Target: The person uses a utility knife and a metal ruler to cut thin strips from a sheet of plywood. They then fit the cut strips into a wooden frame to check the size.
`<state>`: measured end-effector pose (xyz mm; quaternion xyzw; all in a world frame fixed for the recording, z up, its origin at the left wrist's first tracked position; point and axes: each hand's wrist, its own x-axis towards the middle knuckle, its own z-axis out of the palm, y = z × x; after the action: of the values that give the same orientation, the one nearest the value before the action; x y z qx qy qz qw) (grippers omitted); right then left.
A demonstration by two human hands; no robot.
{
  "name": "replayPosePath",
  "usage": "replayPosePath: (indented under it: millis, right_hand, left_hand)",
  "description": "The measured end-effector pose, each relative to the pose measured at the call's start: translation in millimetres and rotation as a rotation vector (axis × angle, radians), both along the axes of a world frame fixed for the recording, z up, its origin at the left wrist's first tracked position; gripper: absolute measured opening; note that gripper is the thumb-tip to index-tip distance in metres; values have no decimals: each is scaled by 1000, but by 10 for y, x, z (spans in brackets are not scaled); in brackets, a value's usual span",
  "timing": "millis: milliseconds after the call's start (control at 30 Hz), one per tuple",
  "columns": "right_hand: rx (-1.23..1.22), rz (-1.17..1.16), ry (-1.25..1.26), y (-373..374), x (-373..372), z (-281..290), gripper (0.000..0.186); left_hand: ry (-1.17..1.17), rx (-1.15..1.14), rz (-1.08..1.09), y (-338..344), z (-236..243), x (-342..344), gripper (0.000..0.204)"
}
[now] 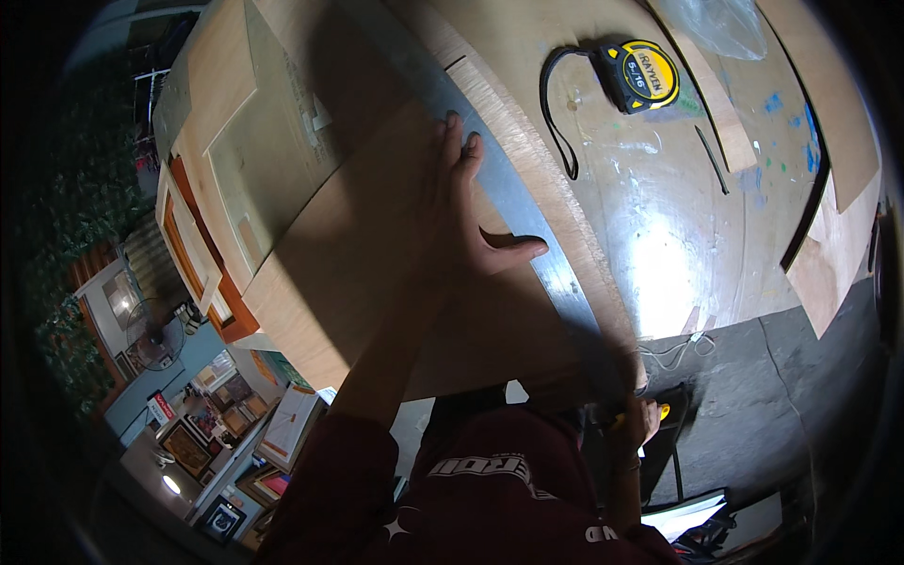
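My left hand (471, 217) presses on a long metal straightedge (565, 282), thumb and fingers spread, with fingertips on the metal. The straightedge lies along a plywood sheet (358, 235), close to the sheet's right edge, and runs from the far side toward me. Down at the near edge of the table, beside the straightedge's near end, my right hand (650, 422) is closed around a small yellow-handled tool (665, 411). Its working end is hidden, so I cannot tell its exact kind.
A yellow and black tape measure (650, 75) with a wrist strap lies right of the sheet, near a thin dark stick (712, 160). Plywood strips (711, 94) and offcuts (829, 254) lie farther right. Wooden frames (212, 254) stand left. A cable (678, 350) hangs by the near edge.
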<state>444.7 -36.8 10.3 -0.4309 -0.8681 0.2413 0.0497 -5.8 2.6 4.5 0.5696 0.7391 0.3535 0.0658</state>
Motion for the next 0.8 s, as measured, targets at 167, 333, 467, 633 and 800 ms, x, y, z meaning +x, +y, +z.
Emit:
replayPosePath:
  millis: [167,333,467,633,800]
  right_hand:
    - [-18,9,42,4,25,-11,41]
    - [-51,21,-15,26,15,59,35]
    - [-92,3,-119,147,-84,276,50]
    - [-397,-380,180,438,76,736,50]
    - [-820,-600,299,905,-680,1198,32]
  left_hand:
    - [9,39,9,-1,-60,-1,129]
    - [-21,76,10,-2,-78,39,127]
    - [25,107,18,28,-144,-21,122]
    - [108,-180,94,-121,214,194,109]
    - [117,-432,75,-131,550,369,120]
